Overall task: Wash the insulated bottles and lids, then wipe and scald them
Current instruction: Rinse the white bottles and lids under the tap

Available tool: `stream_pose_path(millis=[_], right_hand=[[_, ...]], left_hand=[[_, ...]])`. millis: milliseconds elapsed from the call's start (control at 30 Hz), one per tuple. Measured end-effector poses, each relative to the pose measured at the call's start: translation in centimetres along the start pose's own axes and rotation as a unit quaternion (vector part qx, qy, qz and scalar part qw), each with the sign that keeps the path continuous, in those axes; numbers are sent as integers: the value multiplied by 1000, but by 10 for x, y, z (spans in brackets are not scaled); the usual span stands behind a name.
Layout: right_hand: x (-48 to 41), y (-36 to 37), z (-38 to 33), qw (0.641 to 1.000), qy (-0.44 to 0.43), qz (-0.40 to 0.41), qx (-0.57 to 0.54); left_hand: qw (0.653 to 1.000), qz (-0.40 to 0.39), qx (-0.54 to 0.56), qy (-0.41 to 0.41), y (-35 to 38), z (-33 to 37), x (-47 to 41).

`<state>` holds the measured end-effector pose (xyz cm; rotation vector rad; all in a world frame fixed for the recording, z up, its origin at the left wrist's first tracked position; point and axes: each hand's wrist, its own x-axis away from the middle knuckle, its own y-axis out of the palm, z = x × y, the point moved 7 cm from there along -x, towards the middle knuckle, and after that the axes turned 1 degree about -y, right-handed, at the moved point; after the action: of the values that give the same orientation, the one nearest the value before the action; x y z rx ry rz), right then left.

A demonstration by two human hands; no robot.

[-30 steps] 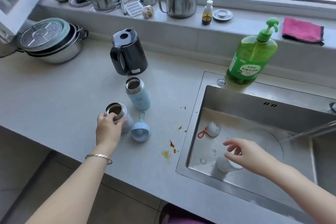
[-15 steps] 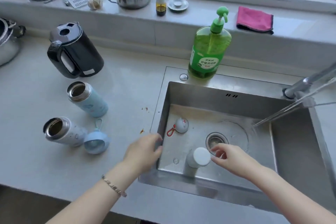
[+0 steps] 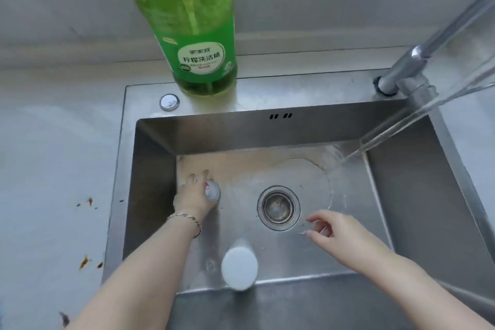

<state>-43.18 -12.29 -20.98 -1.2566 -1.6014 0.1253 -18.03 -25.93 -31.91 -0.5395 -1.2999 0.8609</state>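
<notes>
So, left hand (image 3: 195, 198) has come off the tabletop (image 3: 53, 158) into the sink (image 3: 267, 136), fingers (image 3: 193, 179) clamped on the small lid (image 3: 213, 191) beneath them; right hand (image 3: 338, 233) fingers apart, empty. Lid-washing starting, probably.

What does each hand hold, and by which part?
Left hand covers the lid's left side; blur hides any grip. Right hand holds nothing.

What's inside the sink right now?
Running water, the drain strainer, a white bottle by the front wall, and a small lid under the left hand, which hides most of it. The right hand hovers, holding nothing.
</notes>
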Motion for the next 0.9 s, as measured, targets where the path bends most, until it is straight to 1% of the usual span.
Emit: stream_pose_path(millis=[67, 133, 167, 200, 267, 333, 400, 500, 567, 633, 700, 767, 833, 900], right_hand=[[-7, 4, 15, 1000, 13, -8, 1], [-10, 6, 25, 1000, 18, -20, -9], [-10, 5, 28, 1000, 15, -19, -13], [-8, 2, 30, 1000, 13, -20, -12], [-1, -7, 33, 1000, 6, -15, -18], [8, -23, 32, 1000, -5, 1, -30], [18, -48, 27, 996, -18, 34, -75], [34, -91, 15, 975, -37, 86, -201], [44, -116, 3, 950, -69, 75, -294], [51, -134, -10, 928, -114, 40, -353], [55, -149, -18, 914, -151, 25, -375], [55, -160, -20, 907, -169, 34, -383], [53, -169, -18, 896, -180, 65, -400], [55, -177, -16, 888, -197, 113, -400]], left_hand=[[1000, -10, -16, -4, 15, 1, -9], [1000, 5, -29, -4, 18, 5, -9], [1000, 20, -18, -3, 16, 9, -7], [999, 29, 14, -3, 11, 16, -1], [993, 44, 110, 11, -4, 38, 16], [980, 41, 185, 58, -27, 76, 42], [961, 18, 245, 124, -50, 119, 77], [925, -27, 335, 179, -76, 178, 130], [908, -43, 361, 209, -89, 209, 154], [898, -67, 370, 227, -95, 236, 173], [893, -89, 375, 232, -96, 254, 185], [890, -95, 377, 239, -100, 269, 194], [883, -83, 386, 252, -103, 278, 197], [887, -50, 380, 256, -114, 288, 202]])
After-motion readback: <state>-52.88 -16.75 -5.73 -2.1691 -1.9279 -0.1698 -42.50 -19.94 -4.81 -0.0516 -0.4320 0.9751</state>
